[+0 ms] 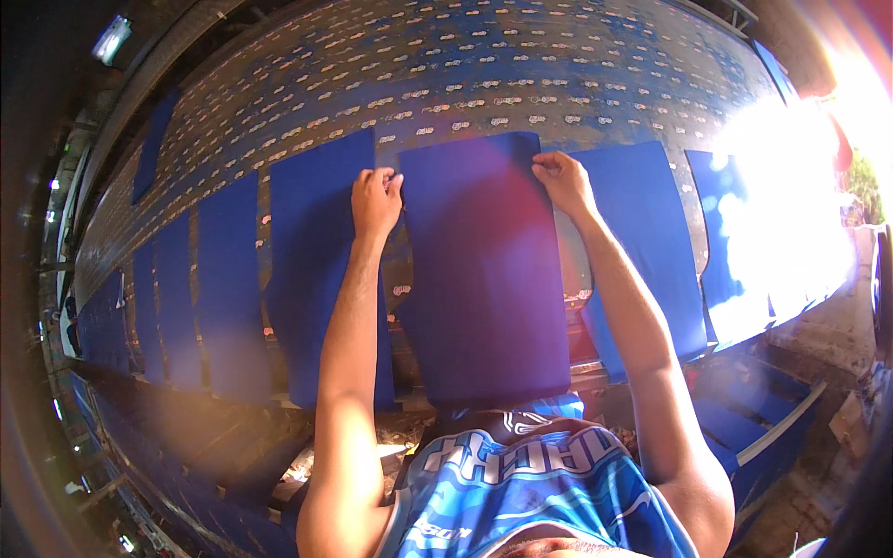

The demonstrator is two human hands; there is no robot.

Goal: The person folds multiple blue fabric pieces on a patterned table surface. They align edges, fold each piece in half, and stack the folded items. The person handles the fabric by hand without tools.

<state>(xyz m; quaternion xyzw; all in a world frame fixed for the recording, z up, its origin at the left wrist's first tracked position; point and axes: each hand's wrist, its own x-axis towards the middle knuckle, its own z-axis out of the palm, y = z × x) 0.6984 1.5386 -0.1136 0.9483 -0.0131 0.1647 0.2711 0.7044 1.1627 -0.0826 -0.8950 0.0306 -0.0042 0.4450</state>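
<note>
A dark blue cut fabric panel lies lengthwise right in front of me, its lower end reaching the near edge of a long printing table. My left hand is closed at the panel's upper left edge, thumb and fingertips pinched together there. At the upper right corner my right hand pinches the cloth between thumb and fingers. The panel looks mostly flat, with a shadow across its upper part. Exactly how much cloth sits between the fingers is hidden.
Similar blue panels lie in a row, one beside my left forearm and another beyond my right. Rows of small pale printed marks cover the tabletop. Blue panels also rest on a lower rack at right. Strong sunlight glares at far right.
</note>
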